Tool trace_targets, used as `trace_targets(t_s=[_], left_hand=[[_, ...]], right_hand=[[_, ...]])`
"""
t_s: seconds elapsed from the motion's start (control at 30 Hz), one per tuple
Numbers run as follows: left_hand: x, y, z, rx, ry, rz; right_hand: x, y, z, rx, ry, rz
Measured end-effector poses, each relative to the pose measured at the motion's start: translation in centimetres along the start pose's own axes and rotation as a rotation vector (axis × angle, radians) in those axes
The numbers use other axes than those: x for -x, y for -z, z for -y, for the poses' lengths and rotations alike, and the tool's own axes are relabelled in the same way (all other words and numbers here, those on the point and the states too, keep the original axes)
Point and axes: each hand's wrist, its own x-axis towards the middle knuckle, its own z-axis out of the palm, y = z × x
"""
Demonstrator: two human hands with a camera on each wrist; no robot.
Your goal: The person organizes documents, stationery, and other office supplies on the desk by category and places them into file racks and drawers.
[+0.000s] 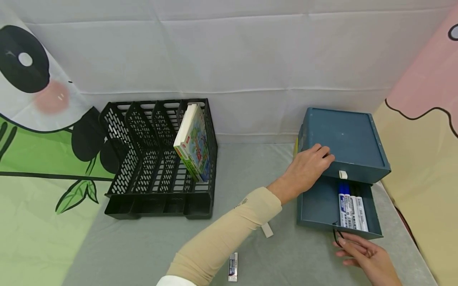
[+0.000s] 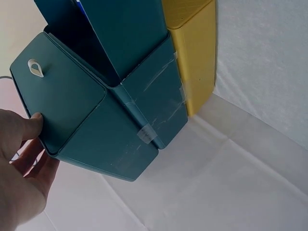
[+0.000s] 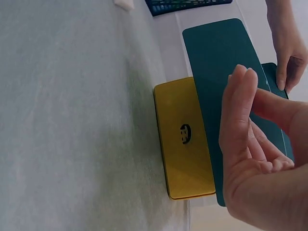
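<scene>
A blue-grey stacked drawer unit [image 1: 347,135] stands at the right, with its lower blue drawer [image 1: 318,206] pulled out. Inside that drawer lie several white markers [image 1: 352,210], side by side, some with blue caps. My left hand [image 1: 305,169] grips the front left edge of the unit's top; in the left wrist view its thumb lies on the front of the top drawer [image 2: 62,91]. At the open drawer's front, my right hand [image 1: 368,254] pinches the black loop pull [image 1: 337,237]. The right wrist view shows a yellow drawer [image 3: 183,139] below; the right hand hides the loop there.
A black mesh file rack [image 1: 157,190] stands at the left, with books [image 1: 195,143] leaning in its right slot. On the grey tabletop [image 1: 257,262] lie a small labelled white stick [image 1: 233,267] and a white block [image 1: 267,230], partly behind the left forearm. A fabric wall [image 1: 232,59] rises behind.
</scene>
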Motion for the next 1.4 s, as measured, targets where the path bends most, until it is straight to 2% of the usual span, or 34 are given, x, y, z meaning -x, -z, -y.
trace_targets(t_s=[0.27, 0.53, 0.8, 0.97, 1.17, 1.4], left_hand=[[-0.1, -0.1, 0.1, 0.014, -0.003, -0.012], [0.1, -0.4, 0.5, 0.072, -0.020, -0.025], [0.2, -0.8, 1.8, 0.147, -0.111, -0.111], [-0.2, -0.8, 2.2, 0.167, -0.162, -0.113], [-0.5, -0.9, 2.6, 0.159, -0.202, -0.105], [-0.6, -1.1, 3.2, 0.253, -0.211, -0.116]], right_hand=[[-0.3, 0.3, 0.5, -0.051, -0.022, 0.007], [-0.9, 0.5, 1.3, -0.064, 0.030, 0.013], [-2.3, 0.7, 2.5, -0.092, 0.100, 0.028], [-3.1, 0.9, 2.9, -0.139, 0.166, 0.032], [-4.2, 1.2, 3.4, -0.136, 0.189, 0.038], [-5.2, 1.4, 4.1, -0.145, 0.238, 0.045]])
